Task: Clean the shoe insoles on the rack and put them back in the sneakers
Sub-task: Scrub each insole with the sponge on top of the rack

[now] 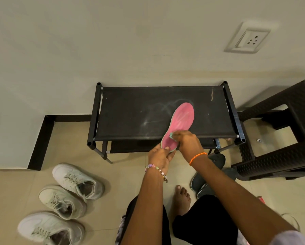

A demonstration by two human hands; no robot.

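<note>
Pink insole, mid-frame, is pinched at the heel by left hand; right hand rubs cloth. Probably light, bendy; best gripped there.

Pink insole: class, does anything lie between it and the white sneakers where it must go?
Nothing visible does. The pink foam insole, held in the left hand over the black fabric-topped rack, has bare tiled floor between it and the three white lace-up sneakers.
</note>
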